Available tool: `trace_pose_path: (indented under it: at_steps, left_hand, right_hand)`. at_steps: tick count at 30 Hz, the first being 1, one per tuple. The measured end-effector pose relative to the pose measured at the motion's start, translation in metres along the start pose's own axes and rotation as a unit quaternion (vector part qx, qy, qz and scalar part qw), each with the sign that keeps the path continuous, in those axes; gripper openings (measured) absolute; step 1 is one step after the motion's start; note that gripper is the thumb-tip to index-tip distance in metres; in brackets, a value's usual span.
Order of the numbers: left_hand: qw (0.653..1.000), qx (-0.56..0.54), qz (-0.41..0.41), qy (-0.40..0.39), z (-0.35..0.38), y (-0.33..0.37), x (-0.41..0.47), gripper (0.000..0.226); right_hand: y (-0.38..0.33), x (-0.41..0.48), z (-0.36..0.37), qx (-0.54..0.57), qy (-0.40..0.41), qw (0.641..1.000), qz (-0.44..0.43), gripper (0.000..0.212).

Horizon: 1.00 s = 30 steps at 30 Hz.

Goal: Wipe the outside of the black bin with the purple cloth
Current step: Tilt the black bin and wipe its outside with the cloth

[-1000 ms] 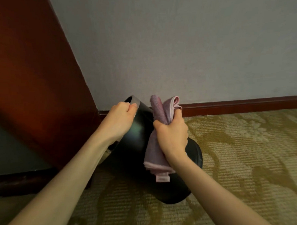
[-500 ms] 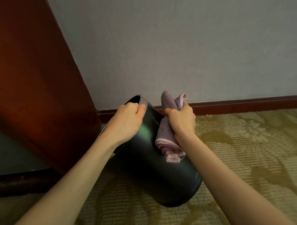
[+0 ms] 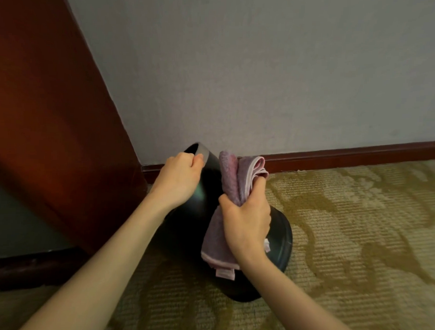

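Head view: left grip [image 3: 179,180] clenches the rim of the tilted glossy black plastic bin [image 3: 187,228] on the patterned carpet [image 3: 358,233]. Right grip [image 3: 246,222] grasps the bunched purple terry cloth [image 3: 232,180], seemingly pressed to the bin's side. Use firm, overlapping strokes, rim to base.

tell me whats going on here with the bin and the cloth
A person is cleaning a black bin that stands tilted on the patterned carpet near the wall. The left hand grips the bin's rim and steadies it. The right hand holds a bunched purple cloth against the bin's outer side, about halfway along it.
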State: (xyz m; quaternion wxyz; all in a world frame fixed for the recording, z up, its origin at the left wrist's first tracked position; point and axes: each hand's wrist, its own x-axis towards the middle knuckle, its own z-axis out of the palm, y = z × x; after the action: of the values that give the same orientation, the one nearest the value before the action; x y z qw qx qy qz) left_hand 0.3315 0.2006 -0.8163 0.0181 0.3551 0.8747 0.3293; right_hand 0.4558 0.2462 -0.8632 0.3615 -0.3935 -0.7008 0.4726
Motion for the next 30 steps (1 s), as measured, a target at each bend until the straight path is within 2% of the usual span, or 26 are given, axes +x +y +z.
trace_pose_path:
  at_steps: [11, 20, 24, 30]
  left_hand:
    - [0.999, -0.045, 0.023, -0.006, -0.001, 0.009, -0.027, 0.043]
    - [0.998, -0.033, 0.061, 0.000, 0.002, 0.014, -0.051, 0.040]
    - [0.997, -0.040, 0.069, 0.003, 0.004, 0.017, -0.053, 0.041]
    - [0.998, -0.044, 0.052, 0.010, 0.004, 0.015, -0.044, 0.043]
  right_hand:
    - [-0.023, 0.034, -0.002, -0.036, -0.029, 0.999, 0.013, 0.031]
    - [-0.026, 0.082, -0.001, -0.030, -0.089, 0.989, 0.111, 0.046]
    - [-0.021, 0.084, -0.003, -0.016, -0.069, 0.990, 0.121, 0.046]
    - [-0.020, 0.069, -0.005, 0.003, -0.034, 0.996, 0.084, 0.042]
